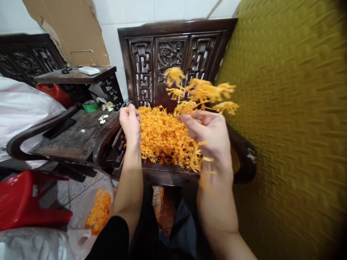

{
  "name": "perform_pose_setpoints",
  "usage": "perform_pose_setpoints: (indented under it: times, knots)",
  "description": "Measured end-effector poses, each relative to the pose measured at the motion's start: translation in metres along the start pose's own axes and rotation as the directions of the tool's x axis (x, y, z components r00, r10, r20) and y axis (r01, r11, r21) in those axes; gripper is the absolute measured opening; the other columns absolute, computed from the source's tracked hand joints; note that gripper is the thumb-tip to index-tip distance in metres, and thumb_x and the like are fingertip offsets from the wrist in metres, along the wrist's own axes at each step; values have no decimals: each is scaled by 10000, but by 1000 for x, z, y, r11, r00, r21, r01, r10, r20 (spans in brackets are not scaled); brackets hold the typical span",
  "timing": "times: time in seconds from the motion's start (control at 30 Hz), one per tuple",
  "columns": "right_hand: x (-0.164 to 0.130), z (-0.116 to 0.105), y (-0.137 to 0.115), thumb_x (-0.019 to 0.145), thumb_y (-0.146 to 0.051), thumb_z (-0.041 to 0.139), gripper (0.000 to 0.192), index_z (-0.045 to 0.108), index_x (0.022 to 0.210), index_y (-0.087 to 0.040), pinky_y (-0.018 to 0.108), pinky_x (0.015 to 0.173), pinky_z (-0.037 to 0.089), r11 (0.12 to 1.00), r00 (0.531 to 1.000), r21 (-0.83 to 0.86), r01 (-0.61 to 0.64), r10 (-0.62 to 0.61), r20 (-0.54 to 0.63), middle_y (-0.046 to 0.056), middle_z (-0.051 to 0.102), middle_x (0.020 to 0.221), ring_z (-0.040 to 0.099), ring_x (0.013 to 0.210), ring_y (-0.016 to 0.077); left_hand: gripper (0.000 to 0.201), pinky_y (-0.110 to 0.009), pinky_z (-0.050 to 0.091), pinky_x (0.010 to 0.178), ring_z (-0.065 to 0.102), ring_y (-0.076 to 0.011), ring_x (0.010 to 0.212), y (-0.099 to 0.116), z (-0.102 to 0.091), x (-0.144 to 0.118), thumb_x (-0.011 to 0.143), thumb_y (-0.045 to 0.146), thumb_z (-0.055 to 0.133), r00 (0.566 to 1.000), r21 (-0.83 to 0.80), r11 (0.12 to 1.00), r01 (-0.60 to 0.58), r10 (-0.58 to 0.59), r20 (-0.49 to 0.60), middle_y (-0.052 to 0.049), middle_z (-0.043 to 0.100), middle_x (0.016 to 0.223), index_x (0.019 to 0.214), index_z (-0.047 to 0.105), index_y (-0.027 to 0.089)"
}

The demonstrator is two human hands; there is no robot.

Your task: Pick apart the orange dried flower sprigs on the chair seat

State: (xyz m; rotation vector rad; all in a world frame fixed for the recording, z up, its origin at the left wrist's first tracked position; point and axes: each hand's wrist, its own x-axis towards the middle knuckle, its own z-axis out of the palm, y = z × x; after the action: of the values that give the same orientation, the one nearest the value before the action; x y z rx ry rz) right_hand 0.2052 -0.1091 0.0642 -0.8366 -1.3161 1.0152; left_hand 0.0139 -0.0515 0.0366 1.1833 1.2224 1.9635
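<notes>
A large heap of orange, frilly, thread-like flower pieces covers the seat of a dark carved wooden chair. My right hand is raised above the heap's right side, thumb and fingers closed on a spray of orange flower pieces with several blurred heads fanning out above it. More orange strands hang below its palm, beside the wrist. At the heap's left edge, near the chair arm, my left hand is closed with its fingertips pinched. Whatever is between those fingertips is hidden or too small to name.
A yellow-green textured panel rises close on the right. To the left stands a wooden side table, with green tape and pale small pieces below it. A red stool and a plastic bag of orange pieces are on the floor.
</notes>
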Motion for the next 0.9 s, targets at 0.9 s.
perform_pose_setpoints:
  times: [0.9]
  knots:
    - [16,11,17,758,-757,792,636,412,879,-262,250,436,92,957,984,234,-171,156,83,-75,333,670,220,493,52,172,-225,170,411,263,-44,416,26,14,-35,1006,388,598,851,-138,944,301,-201,485,70,466,636,1027,620,219]
